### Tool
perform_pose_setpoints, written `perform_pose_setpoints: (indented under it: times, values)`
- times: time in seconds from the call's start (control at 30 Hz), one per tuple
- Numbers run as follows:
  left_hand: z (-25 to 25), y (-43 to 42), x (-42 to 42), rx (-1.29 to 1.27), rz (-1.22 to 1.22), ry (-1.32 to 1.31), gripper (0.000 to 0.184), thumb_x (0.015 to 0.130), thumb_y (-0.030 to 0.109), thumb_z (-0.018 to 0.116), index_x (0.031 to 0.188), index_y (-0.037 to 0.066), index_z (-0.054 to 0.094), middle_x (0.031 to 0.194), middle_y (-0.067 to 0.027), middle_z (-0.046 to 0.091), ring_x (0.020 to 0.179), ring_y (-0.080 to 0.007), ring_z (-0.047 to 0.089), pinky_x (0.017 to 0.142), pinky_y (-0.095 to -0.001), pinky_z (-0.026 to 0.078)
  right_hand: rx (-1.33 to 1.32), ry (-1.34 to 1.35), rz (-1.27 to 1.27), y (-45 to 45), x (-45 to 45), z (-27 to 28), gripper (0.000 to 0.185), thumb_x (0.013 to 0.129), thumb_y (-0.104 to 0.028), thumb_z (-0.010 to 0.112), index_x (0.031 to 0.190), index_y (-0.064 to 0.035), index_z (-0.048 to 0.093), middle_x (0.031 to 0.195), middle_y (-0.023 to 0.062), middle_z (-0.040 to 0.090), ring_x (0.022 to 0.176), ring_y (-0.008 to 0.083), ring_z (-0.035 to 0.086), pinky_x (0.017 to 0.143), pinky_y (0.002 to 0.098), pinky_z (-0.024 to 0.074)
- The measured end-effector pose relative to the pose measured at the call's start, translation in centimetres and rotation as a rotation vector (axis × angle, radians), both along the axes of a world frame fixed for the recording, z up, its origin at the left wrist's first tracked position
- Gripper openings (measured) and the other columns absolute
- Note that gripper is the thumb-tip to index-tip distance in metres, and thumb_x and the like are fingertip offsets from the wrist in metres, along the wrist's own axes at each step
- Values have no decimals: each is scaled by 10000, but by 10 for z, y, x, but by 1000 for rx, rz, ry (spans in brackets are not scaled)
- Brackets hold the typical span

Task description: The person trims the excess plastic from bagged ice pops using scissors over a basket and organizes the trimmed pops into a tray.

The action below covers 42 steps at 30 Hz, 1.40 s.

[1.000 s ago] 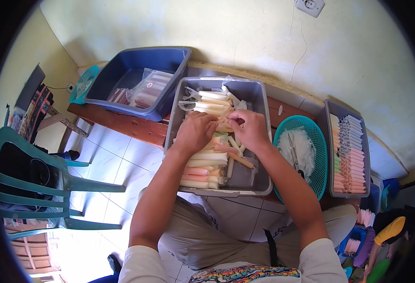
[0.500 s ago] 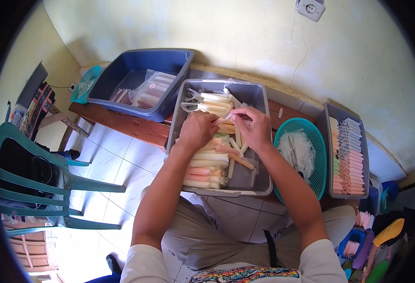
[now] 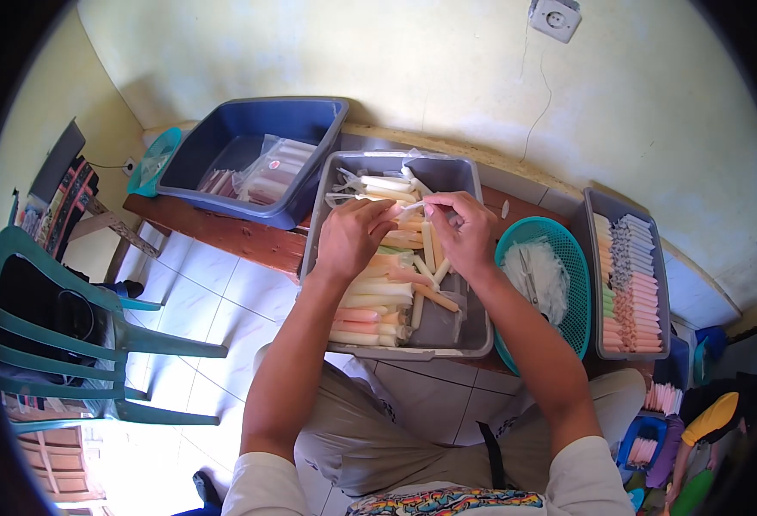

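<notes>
My left hand (image 3: 350, 239) is closed on a pale, slim plastic tube that looks like an ice pop, mostly hidden by the fingers. Its whitish plastic end (image 3: 412, 206) stretches across to my right hand (image 3: 463, 230), whose thumb and fingertips pinch it. Both hands are above a grey tub (image 3: 476, 334). In the tub lie several filled tubes in cream, yellow, pink and orange, such as the orange one (image 3: 435, 297). Some lie in neat rows, others loose at angles, with clear plastic ends sticking out.
Right of the tub, a green basket (image 3: 587, 297) holds clear plastic sleeves (image 3: 545, 277) and scissors (image 3: 528, 273). Beyond it stands a grey tray (image 3: 667, 297) of stacked tubes. A blue tub (image 3: 191, 196) with packed bags is at left. A green chair (image 3: 60, 331) and another person's arm (image 3: 680, 473) flank me.
The view has shifted slightly. My hands remain over the grey tub, and more of the white plastic end shows stretched between my fingers.
</notes>
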<state>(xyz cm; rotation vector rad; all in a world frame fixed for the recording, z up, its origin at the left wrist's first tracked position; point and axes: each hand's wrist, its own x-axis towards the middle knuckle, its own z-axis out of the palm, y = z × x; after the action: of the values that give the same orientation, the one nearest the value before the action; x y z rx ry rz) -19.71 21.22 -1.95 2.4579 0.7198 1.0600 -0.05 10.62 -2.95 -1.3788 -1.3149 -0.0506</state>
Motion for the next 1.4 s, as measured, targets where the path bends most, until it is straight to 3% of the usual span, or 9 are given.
perform_pose_setpoints:
  times: [0.1,0.3,0.37,0.4,0.53,0.77,0.83,1.23,1.4]
  values:
    - [10,-9,2,57,2,-6,309,904,177,906,1173,49,828,952,-147,782,846,-339,739,773,-444,579,51,-94,-13,-13,6,10,111,959,-73,831,1069,-68,835,986,102,815,789,208,787,644,318,612]
    - [12,-40,14,199,-126,-59,270,897,216,886,1156,152,844,964,-48,814,903,-277,748,861,-435,570,-2,-133,6,-66,30,25,160,943,-15,831,1093,-67,836,984,93,796,786,221,772,676,333,606]
    - [9,-54,22,205,-149,-55,272,891,197,883,1158,169,843,966,-33,814,908,-266,741,873,-423,564,-101,-222,14,-89,39,33,186,938,12,826,1114,-49,830,1038,104,806,863,230,786,758,344,620]
    - [13,-62,24,216,-170,-15,343,861,144,911,1196,116,843,1029,-61,830,928,-268,749,866,-419,571,-74,-306,-2,-99,44,37,212,918,2,843,1121,-57,830,1039,110,805,897,263,787,786,369,621]
    - [13,-85,46,184,-250,-35,360,872,107,897,1226,116,833,1012,-64,819,926,-285,740,867,-420,576,-105,-404,-38,-139,65,47,211,913,-26,854,1119,-63,832,1043,117,805,937,287,791,806,380,633]
    - [11,-114,89,162,-405,-39,348,918,74,849,1262,111,820,1094,-91,817,960,-312,729,875,-441,591,-137,-418,-79,-192,99,50,175,959,-84,817,1134,-82,821,1066,95,799,943,299,782,796,395,633]
    - [11,-123,102,162,-418,-59,351,920,67,846,1267,110,818,1102,-90,818,961,-311,731,876,-438,595,-118,-405,-128,-202,108,48,218,909,-10,853,1120,-62,824,1046,115,810,925,286,799,804,376,640]
    - [11,-135,146,156,-449,10,388,898,26,846,1279,94,813,1132,-98,824,1009,-307,757,905,-435,614,-145,-157,-195,-219,142,27,199,945,-16,808,1136,-71,812,1064,114,801,960,309,788,825,404,628]
    - [-4,-136,149,124,-454,20,400,889,17,849,1280,99,815,1134,-94,826,1008,-307,757,907,-432,615,-176,-195,-199,-223,145,16,212,944,-13,806,1149,-67,808,1071,115,799,954,315,784,824,398,629]
